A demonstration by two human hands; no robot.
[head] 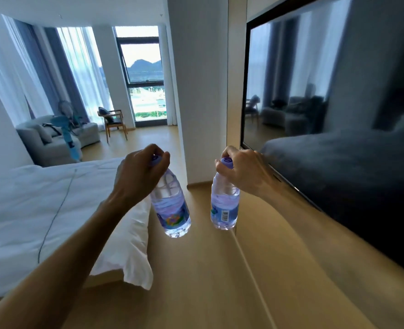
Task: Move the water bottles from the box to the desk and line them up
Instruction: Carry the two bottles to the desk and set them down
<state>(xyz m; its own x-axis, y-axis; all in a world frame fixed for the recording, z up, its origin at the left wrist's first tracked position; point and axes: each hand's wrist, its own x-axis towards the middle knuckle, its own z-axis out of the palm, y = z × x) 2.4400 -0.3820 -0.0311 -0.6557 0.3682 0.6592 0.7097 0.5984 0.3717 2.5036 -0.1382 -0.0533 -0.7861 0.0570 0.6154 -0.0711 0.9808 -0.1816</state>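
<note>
Pale wooden floor [196, 281] down the lower centre of the frame, a bare lane between the white bed [30, 210] at left and the wall-mounted television [338, 115] at right. Bed's corner edge hanging into the lane at lower centre; television's lower edge slanting down toward lower right, close by the right forearm. White pillar [196, 91] at centre, with open floor past its left side running to the window [144, 74] at upper centre. Sofa [53, 138] and wooden chair [113, 122] at middle left, well apart from the hands.

Two water bottles, both in the air above the floor, apart from each other with a clear gap between. Left hand [139, 172] closed round the neck and purple cap of the left bottle [172, 210], bottle tilted with its base toward lower right. Right hand [243, 169] closed round the cap and neck of the right bottle [224, 205], hanging nearly upright, barcode facing the camera. Both bottles clear, with blue labels. One bottle per hand; two bare forearms in view. No box or desk visible
</note>
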